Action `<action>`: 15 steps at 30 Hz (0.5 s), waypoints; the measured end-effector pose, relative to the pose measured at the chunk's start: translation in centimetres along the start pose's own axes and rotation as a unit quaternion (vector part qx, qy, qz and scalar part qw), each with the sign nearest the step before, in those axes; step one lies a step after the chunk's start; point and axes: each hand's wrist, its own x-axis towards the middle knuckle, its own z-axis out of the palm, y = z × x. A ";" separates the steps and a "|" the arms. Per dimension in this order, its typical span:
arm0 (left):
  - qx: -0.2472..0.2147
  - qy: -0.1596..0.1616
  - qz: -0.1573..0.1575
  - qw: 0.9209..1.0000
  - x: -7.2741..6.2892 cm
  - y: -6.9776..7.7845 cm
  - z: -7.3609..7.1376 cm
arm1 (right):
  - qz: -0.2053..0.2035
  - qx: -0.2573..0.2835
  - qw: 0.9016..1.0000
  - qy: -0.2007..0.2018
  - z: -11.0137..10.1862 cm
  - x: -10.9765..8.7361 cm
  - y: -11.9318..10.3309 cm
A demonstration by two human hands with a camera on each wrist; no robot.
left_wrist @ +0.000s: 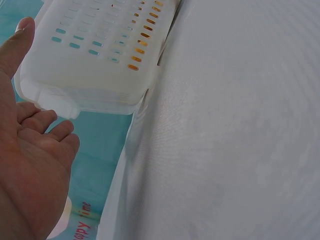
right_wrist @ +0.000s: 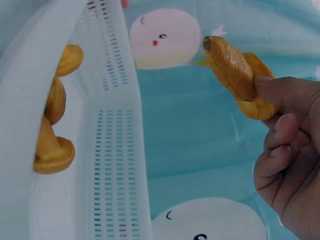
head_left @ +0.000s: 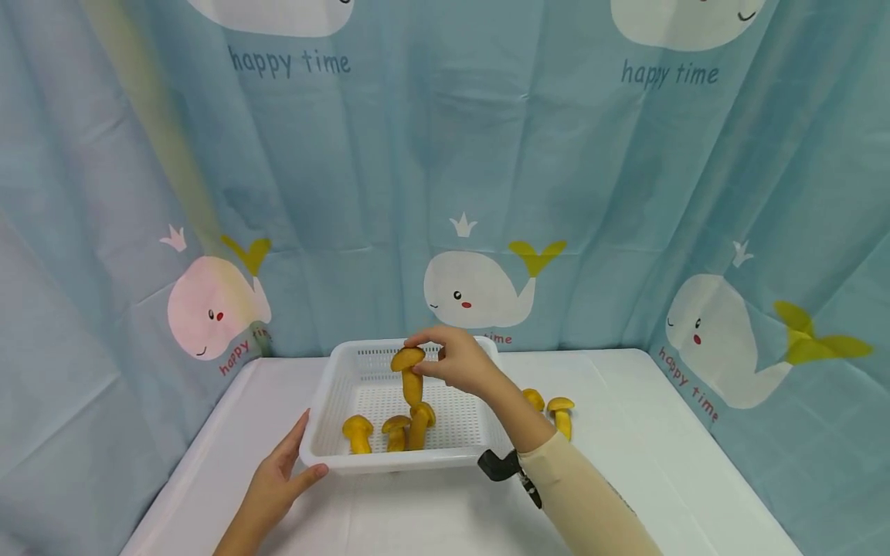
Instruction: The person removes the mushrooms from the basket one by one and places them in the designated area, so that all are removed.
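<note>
My right hand (head_left: 460,361) pinches a yellow-brown mushroom (head_left: 412,384) by its cap, between thumb and fingers, above a white perforated plastic basket (head_left: 396,462). Its stem points down in the head view. In the right wrist view the same mushroom (right_wrist: 230,67) is near the thumb tip, the other fingers curled below. Several similar mushrooms (head_left: 358,432) lie inside the basket near its front wall. At the basket's front left corner is my left hand (head_left: 273,477), thumb and fingers spread around the rim. The left wrist view shows this hand (left_wrist: 37,150) beside the basket's outer wall.
Two more mushrooms (head_left: 562,413) lie on the white table (head_left: 667,463) right of the basket, partly behind the right forearm. A blue curtain (head_left: 389,170) with whale prints hangs behind the table and along both sides. A black strap (head_left: 499,466) is at the right wrist.
</note>
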 end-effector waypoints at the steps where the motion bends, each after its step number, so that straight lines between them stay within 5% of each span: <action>1: -0.002 0.000 0.002 1.000 0.0 0.0 -0.1 | 0.002 0.004 1.000 0.005 -0.2 -0.5 0.1; 15: -0.003 -0.002 -0.001 1.000 0.1 0.2 0.1 | 0.015 0.031 0.997 0.067 -2.8 -7.1 1.7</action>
